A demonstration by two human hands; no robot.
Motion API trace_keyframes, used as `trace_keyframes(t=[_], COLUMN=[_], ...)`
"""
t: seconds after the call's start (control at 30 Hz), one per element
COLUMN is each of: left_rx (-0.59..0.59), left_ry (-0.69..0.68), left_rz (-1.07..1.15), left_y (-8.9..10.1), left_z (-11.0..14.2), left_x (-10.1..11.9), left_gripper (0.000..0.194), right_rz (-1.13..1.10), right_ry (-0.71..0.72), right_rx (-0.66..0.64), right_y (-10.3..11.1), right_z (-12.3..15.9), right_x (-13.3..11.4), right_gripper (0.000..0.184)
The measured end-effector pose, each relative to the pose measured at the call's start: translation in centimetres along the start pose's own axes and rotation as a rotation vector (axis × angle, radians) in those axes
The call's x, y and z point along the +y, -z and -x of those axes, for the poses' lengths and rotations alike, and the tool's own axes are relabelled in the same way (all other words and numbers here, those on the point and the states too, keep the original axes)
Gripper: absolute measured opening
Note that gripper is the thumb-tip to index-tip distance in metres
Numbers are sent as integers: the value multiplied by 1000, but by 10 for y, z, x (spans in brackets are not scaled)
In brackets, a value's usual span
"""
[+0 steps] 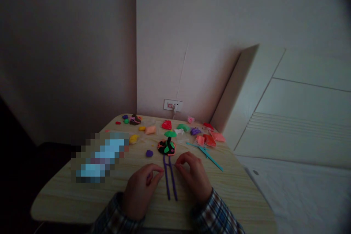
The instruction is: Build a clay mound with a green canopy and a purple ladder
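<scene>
Two thin purple clay strips (170, 179) lie side by side on the light wooden table (68, 190), running toward me from a black clay base (166, 147) with orange and green marks and a small green umbrella-like top (170, 134). My left hand (141, 189) rests left of the strips, fingertips pinched together near the left strip's upper part. My right hand (193, 177) sits right of them, fingers curled, tips pinching close to the right strip. Whether a tiny piece lies between the fingertips I cannot make out.
Several clay lumps and packets lie across the far table: a purple blob (149, 153), yellow piece (133, 139), red packet (166, 125), orange packets (210, 139). Teal plastic tools (207, 155) lie to the right. A wall socket (172, 105) is behind; a white bed headboard (287, 102) stands right.
</scene>
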State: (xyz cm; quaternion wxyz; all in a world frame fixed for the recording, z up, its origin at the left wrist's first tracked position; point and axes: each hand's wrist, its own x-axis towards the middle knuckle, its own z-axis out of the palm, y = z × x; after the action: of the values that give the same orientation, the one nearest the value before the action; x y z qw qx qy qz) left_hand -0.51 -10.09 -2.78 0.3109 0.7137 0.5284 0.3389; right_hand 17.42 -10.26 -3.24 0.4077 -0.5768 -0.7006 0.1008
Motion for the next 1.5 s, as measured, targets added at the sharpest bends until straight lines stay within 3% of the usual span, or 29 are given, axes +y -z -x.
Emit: trace_keyframes(t=[0.17, 0.57, 0.9, 1.13, 1.5], left_rx=[-18, -59, -190, -136, -212], left_ry=[-106, -199, -170, -218, -113], left_rz=[-104, -316, -570, -521, -610], left_y=[-5, -9, -9, -7, -8], left_z=[2, 6, 9, 11, 11], left_x=[-2, -4, 10, 10, 17], left_gripper=[23, 28, 39, 39, 41], right_rz=[-32, -10, 24, 74, 145], right_ry=[-124, -87, -32, -33, -62], right_rx=[-106, -204, -193, -169, -189], right_y=[-6, -4, -3, -2, -2], right_z=[2, 2, 3, 3, 2], right_x=[-4, -6, -5, -6, -11], right_gripper=[10, 9, 7, 4, 3])
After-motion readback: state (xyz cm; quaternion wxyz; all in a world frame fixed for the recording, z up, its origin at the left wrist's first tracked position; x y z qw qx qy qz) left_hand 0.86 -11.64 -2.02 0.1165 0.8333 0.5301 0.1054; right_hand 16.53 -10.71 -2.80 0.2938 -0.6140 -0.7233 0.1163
